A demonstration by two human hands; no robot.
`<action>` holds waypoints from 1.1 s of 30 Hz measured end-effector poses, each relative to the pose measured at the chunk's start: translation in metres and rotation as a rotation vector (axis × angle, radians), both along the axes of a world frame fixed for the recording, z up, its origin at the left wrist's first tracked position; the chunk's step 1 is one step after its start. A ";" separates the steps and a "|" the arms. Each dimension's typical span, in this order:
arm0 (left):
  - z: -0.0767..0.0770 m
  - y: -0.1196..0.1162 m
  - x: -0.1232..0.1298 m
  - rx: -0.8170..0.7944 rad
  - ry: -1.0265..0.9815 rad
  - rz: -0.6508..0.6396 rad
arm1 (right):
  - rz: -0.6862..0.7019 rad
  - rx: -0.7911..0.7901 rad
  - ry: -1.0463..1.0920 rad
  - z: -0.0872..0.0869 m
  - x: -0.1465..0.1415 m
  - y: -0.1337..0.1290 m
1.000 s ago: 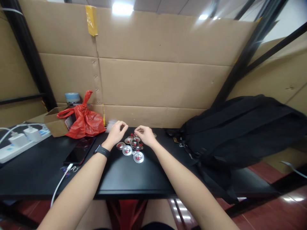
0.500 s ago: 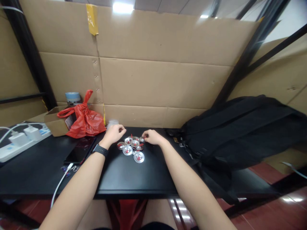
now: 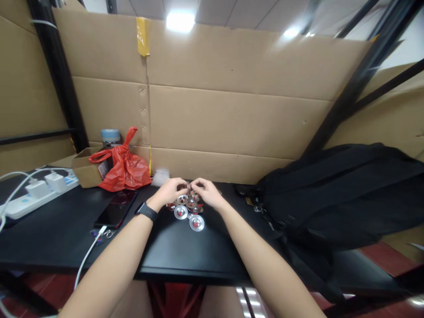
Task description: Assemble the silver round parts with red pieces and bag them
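Several small silver finger cymbals (image 3: pixel 180 212) with red straps at their centres lie in a loose pile on the black table (image 3: pixel 185 260). My left hand (image 3: pixel 172 191) is at the far left of this pile, fingers curled in a pinch; whatever they hold is hidden. Close beside it, my right hand (image 3: pixel 206 193) pinches at the far right of the pile, its fingertips almost meeting the left ones. A bit of a finger cymbal seems to show at the right fingertips, blurred. One finger cymbal (image 3: pixel 197 223) lies flat, nearest to me. A dark watch (image 3: pixel 146 211) is on my left wrist.
Left of my arms are a phone (image 3: pixel 116 208), a white cable (image 3: pixel 89 251), a power strip (image 3: pixel 20 206) and a red plastic bag (image 3: pixel 127 170) by a small cardboard box (image 3: pixel 86 170). A clear plastic item (image 3: pixel 160 176) stands behind my left hand. A black backpack (image 3: pixel 341 190) fills the right side.
Both hands have come together over the far side of the pile; the left moved right and the right moved left. The whole view has shifted slightly.
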State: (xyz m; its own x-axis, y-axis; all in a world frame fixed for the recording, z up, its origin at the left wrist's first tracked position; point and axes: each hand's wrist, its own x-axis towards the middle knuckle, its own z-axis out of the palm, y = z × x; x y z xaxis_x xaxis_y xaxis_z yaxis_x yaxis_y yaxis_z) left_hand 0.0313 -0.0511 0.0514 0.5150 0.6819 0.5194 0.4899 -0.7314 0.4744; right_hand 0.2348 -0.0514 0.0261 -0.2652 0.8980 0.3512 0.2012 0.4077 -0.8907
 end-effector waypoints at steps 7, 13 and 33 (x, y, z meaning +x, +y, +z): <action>0.007 -0.004 -0.002 0.062 -0.018 -0.013 | 0.039 -0.070 0.194 0.010 -0.017 -0.020; 0.008 -0.002 -0.006 0.040 0.040 -0.002 | -0.107 0.014 0.123 0.010 -0.015 -0.016; -0.022 0.048 -0.091 -0.300 0.249 0.145 | -0.460 0.035 -0.666 -0.023 0.101 0.030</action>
State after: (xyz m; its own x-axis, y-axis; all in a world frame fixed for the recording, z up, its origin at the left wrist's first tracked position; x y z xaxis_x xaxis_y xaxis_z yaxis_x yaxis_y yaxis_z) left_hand -0.0595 -0.0032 0.0290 0.4873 0.8587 0.1587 0.7042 -0.4939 0.5101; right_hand 0.3354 -0.0216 0.0030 -0.0352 0.9595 0.2794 0.8390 0.1803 -0.5134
